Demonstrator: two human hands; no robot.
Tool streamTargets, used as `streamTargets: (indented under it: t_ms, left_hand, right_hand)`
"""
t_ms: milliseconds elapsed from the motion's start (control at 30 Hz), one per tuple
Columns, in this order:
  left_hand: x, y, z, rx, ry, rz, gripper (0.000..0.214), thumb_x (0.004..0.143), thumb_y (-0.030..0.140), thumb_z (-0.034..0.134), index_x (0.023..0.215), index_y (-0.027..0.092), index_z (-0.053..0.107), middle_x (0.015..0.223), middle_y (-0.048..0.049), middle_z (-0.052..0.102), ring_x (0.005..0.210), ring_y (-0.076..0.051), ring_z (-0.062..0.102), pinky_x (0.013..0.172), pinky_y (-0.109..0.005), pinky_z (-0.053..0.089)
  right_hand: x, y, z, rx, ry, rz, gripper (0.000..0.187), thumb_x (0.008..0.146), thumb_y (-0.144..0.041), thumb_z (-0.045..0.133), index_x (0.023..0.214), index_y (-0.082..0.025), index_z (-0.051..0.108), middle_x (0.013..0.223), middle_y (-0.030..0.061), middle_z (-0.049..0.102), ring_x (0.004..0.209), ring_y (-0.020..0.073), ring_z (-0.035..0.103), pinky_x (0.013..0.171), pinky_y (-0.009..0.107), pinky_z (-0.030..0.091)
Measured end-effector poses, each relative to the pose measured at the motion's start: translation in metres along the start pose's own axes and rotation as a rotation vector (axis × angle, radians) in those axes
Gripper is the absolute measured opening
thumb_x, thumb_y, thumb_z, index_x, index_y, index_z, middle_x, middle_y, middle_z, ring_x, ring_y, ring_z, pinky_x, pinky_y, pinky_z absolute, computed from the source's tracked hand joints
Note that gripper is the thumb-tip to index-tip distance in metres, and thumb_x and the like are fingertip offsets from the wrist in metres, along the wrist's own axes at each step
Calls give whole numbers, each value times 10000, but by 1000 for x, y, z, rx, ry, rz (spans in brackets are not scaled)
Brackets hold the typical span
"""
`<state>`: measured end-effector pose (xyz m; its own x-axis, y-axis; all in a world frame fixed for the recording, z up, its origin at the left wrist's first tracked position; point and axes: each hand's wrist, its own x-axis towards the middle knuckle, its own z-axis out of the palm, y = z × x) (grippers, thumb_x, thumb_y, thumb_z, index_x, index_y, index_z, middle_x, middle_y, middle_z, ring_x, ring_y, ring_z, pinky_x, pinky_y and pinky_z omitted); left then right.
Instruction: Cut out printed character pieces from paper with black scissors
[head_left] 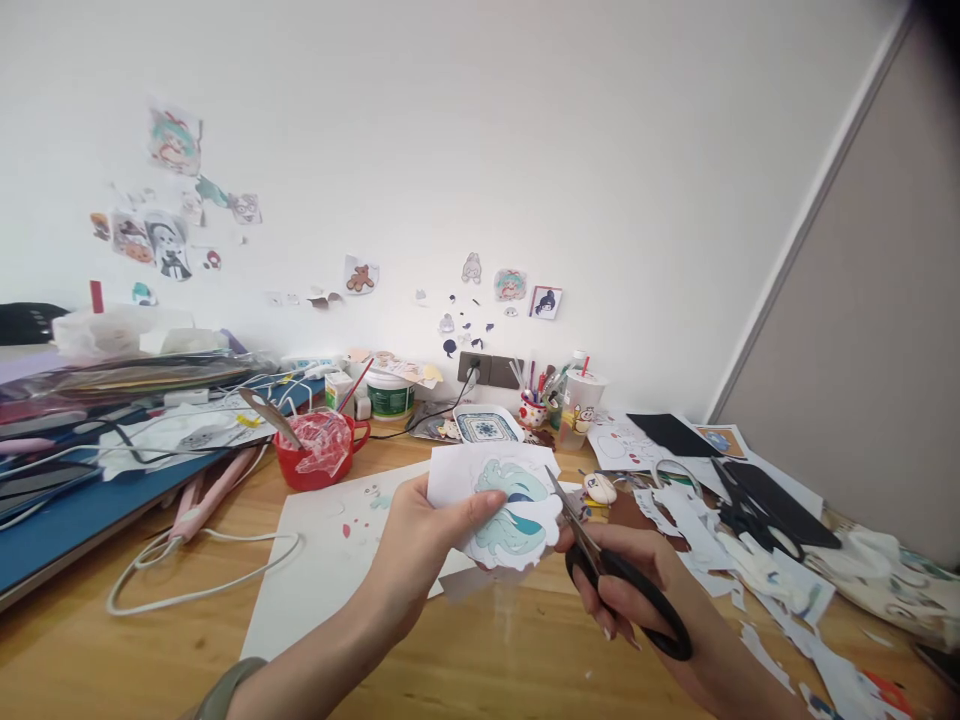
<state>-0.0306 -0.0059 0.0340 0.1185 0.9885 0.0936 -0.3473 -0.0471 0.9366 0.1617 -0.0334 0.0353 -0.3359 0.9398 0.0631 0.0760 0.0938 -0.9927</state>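
My left hand point(442, 525) pinches a sheet of white paper point(452, 470) with a teal printed drawing point(517, 525) on it, thumb on top. The right side of the paper has a wavy cut edge; the upper left still has a straight corner. My right hand point(630, 580) grips black-handled scissors point(592, 550), with fingers through the loops. Their blades point up and left and lie at the paper's right edge. Whether they touch the paper I cannot tell. Under my left arm lies a larger white sheet point(300, 570) with small coloured cut pieces on it.
At left stand a red mug point(311, 465) lined with plastic and a blue board point(67, 520) under cables. A patterned dish point(487, 425), pen cup point(532, 410) and drink cup point(581, 410) stand behind. Paper scraps point(694, 530) and a second pair of scissors point(757, 525) lie right.
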Motion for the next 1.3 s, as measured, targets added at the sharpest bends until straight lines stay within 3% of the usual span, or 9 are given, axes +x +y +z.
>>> streamTargets:
  t_ms: [133, 200, 367, 667, 933, 1300]
  left_hand:
    - [-4, 3, 5, 64, 67, 6, 266, 565, 304, 739, 713, 100, 655, 593, -55, 671, 474, -153, 581, 391, -211, 432]
    - [-6, 2, 5, 75, 79, 7, 268, 560, 303, 742, 721, 106, 657, 611, -54, 678, 492, -158, 593, 405, -212, 442]
    - [-6, -4, 2, 70, 28, 5, 271, 601, 319, 722, 771, 116, 663, 706, -63, 704, 591, -178, 635, 487, -220, 491]
    - [-5, -4, 1, 65, 16, -13, 264, 599, 312, 725, 778, 125, 671, 728, -66, 711, 630, -193, 649, 525, -232, 506]
    - [-3, 3, 2, 58, 7, 12, 218, 578, 260, 736, 736, 125, 671, 698, -64, 708, 605, -191, 646, 498, -231, 499]
    - [0, 9, -1, 96, -25, 21, 165, 583, 235, 732, 697, 130, 676, 705, -53, 713, 625, -186, 654, 527, -221, 509]
  right_hand:
    - [-1, 0, 0, -1, 26, 6, 598, 564, -602, 655, 930, -133, 600, 565, -14, 497, 429, 97, 395, 385, 214, 263]
    - [-1, -2, 1, -8, 6, -17, 569, 580, -608, 642, 897, -137, 592, 582, -9, 499, 444, 100, 401, 391, 212, 273]
    - [0, -4, 2, -58, -48, -61, 501, 602, -637, 605, 673, -142, 565, 582, -18, 464, 462, 88, 393, 388, 199, 274]
    - [3, -2, 1, -41, -29, -56, 484, 574, -627, 625, 567, -149, 553, 528, -23, 454, 427, 81, 382, 361, 197, 273]
    - [1, 1, 0, 9, 38, 27, 624, 500, -629, 676, 860, -125, 603, 512, -34, 478, 397, 74, 367, 357, 191, 229]
    - [3, 6, -5, 10, -21, -5, 586, 537, -596, 682, 886, -127, 640, 515, -35, 450, 403, 67, 354, 360, 192, 287]
